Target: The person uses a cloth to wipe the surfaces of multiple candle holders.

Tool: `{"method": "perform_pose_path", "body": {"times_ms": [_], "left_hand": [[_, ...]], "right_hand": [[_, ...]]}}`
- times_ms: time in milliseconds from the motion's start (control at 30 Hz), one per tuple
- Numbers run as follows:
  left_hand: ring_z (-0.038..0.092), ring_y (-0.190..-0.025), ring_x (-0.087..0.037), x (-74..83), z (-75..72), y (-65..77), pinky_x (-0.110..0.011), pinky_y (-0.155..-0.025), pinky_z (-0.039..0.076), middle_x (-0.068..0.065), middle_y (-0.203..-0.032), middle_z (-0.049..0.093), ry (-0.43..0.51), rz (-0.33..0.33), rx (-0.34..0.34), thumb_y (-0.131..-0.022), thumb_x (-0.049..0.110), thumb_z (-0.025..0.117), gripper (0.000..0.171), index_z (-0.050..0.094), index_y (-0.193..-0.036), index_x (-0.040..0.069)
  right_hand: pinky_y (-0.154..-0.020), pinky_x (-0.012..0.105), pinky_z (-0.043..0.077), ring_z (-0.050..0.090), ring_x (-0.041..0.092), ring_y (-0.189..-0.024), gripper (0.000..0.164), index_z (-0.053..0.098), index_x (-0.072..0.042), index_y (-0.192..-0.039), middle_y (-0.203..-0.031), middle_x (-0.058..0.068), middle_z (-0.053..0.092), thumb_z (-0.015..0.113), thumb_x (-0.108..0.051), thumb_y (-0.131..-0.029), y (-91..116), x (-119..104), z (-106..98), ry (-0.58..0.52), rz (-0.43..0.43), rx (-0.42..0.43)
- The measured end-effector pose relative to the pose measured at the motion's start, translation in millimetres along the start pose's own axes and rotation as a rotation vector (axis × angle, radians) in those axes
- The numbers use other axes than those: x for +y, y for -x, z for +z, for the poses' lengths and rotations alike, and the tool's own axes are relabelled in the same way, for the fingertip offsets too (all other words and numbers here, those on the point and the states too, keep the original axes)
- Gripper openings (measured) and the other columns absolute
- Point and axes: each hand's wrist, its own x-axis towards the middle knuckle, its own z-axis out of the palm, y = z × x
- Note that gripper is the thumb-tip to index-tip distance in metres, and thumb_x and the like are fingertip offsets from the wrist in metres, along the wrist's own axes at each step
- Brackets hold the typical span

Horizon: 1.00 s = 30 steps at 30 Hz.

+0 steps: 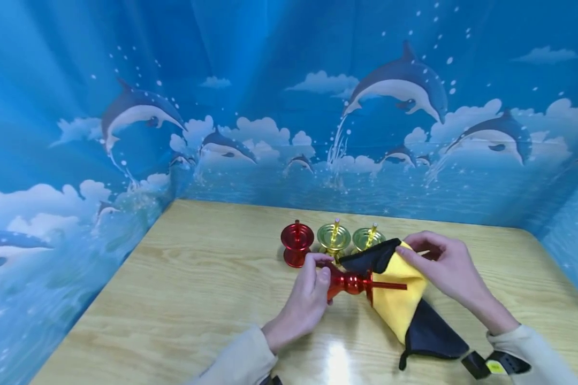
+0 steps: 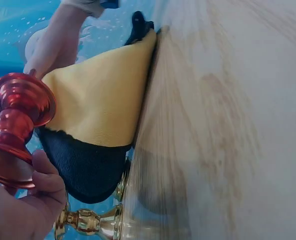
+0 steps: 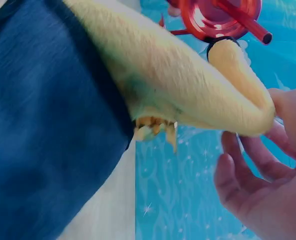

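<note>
My left hand grips a shiny red candle holder by its base, held sideways over the table. Its dish and thin central tube point right, in front of the cloth. A yellow and black cloth hangs from my right hand, which pinches its upper edge between thumb and fingers. Seen from the left wrist, the candle holder is beside the cloth's yellow face. In the right wrist view the cloth is folded over at the fingertips, close below the red dish.
Behind the hands stand another red candle holder and two gold ones in a row, the right one partly covered by the cloth. The wood-grain table ends at a blue dolphin-print backdrop at the back and sides.
</note>
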Motion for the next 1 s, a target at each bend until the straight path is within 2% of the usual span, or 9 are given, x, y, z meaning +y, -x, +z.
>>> {"method": "perform_pose_path", "body": {"times_ms": [167, 267, 367, 467, 600, 667, 800, 900, 1000], "left_hand": [[0.041, -0.055, 0.0, -0.4, 2.8, 1.3, -0.021, -0.053, 0.043, 0.001, -0.08, 0.045, -0.01, 0.082, -0.043, -0.11, 0.032, 0.032, 0.038, 0.041, -0.136, 0.006], [0.04, -0.054, 0.001, 0.5, 3.9, 2.0, -0.02, -0.049, 0.04, 0.0, -0.086, 0.046, 0.002, 0.111, -0.052, -0.11, 0.039, 0.031, 0.044, 0.041, -0.136, 0.005], [0.047, -0.064, 0.001, 0.6, 5.3, 2.9, -0.02, -0.057, 0.046, -0.004, -0.103, 0.05, -0.036, 0.157, -0.041, -0.11, 0.045, 0.03, 0.05, 0.043, -0.135, 0.004], [0.05, -0.074, 0.001, 0.3, 7.2, 4.0, -0.02, -0.065, 0.05, -0.008, -0.115, 0.051, -0.079, 0.198, -0.037, -0.109, 0.04, 0.033, 0.044, 0.044, -0.134, 0.006], [0.047, -0.072, 0.002, 1.4, 9.6, 5.7, -0.018, -0.065, 0.048, -0.006, -0.111, 0.05, -0.12, 0.24, -0.021, -0.109, 0.036, 0.034, 0.04, 0.044, -0.134, 0.007], [0.047, -0.076, -0.001, 1.6, 10.8, 6.1, -0.019, -0.07, 0.049, -0.005, -0.109, 0.05, -0.138, 0.271, -0.002, -0.11, 0.042, 0.029, 0.045, 0.043, -0.133, 0.006], [0.049, -0.088, -0.008, -0.7, 13.1, 6.5, -0.021, -0.08, 0.05, -0.005, -0.109, 0.05, -0.161, 0.326, 0.022, -0.11, 0.052, 0.021, 0.057, 0.044, -0.131, 0.004], [0.047, -0.083, -0.005, -1.4, 13.8, 7.1, -0.019, -0.075, 0.048, -0.004, -0.107, 0.049, -0.176, 0.32, 0.019, -0.11, 0.046, 0.024, 0.051, 0.044, -0.131, 0.003], [0.041, -0.077, -0.003, -1.5, 13.4, 6.5, -0.018, -0.071, 0.045, -0.002, -0.105, 0.047, -0.194, 0.289, 0.001, -0.109, 0.039, 0.029, 0.045, 0.043, -0.132, 0.003]], "right_hand": [[-0.074, 0.024, 0.055, 0.068, 0.007, -0.09, 0.028, 0.071, -0.015, -0.115, -0.111, 0.007, 0.072, 0.062, -0.038, -0.102, -15.6, -13.9, -4.2, -0.04, 0.042, -0.145], [-0.083, 0.026, 0.054, 0.064, 0.006, -0.1, 0.033, 0.068, -0.012, -0.12, -0.121, 0.009, 0.068, 0.059, -0.039, -0.104, -24.6, -20.1, -2.6, -0.104, 0.076, -0.237], [-0.083, 0.029, 0.052, 0.061, 0.012, -0.101, 0.033, 0.066, -0.008, -0.121, -0.12, 0.01, 0.065, 0.058, -0.036, -0.105, -29.5, -23.4, 3.7, -0.208, 0.103, -0.369], [-0.084, 0.033, 0.053, 0.06, 0.02, -0.1, 0.03, 0.065, -0.003, -0.119, -0.116, 0.011, 0.064, 0.06, -0.029, -0.105, -30.1, -26.1, 10.5, -0.309, 0.109, -0.51], [-0.092, 0.038, 0.052, 0.061, 0.023, -0.106, 0.027, 0.068, -0.003, -0.117, -0.116, 0.012, 0.066, 0.061, -0.026, -0.104, -29.2, -30.2, 17.5, -0.346, 0.07, -0.681], [-0.095, 0.042, 0.05, 0.061, 0.025, -0.109, 0.028, 0.069, -0.004, -0.118, -0.119, 0.013, 0.067, 0.059, -0.026, -0.104, -29.4, -30.7, 19.7, -0.348, 0.052, -0.746], [-0.107, 0.059, 0.045, 0.06, 0.029, -0.123, 0.035, 0.068, -0.003, -0.126, -0.129, 0.014, 0.068, 0.054, -0.029, -0.107, -30.1, -28.2, 21.1, -0.37, 0.088, -0.826], [-0.112, 0.072, 0.033, 0.05, 0.038, -0.137, 0.042, 0.067, -0.003, -0.13, -0.139, 0.015, 0.063, 0.049, -0.034, -0.108, -30.3, -26.4, 23.1, -0.386, 0.165, -0.851], [-0.113, 0.079, 0.023, 0.036, 0.047, -0.147, 0.046, 0.064, -0.002, -0.133, -0.148, 0.018, 0.055, 0.046, -0.037, -0.109, -29.1, -25.4, 25.8, -0.417, 0.227, -0.855]]}}
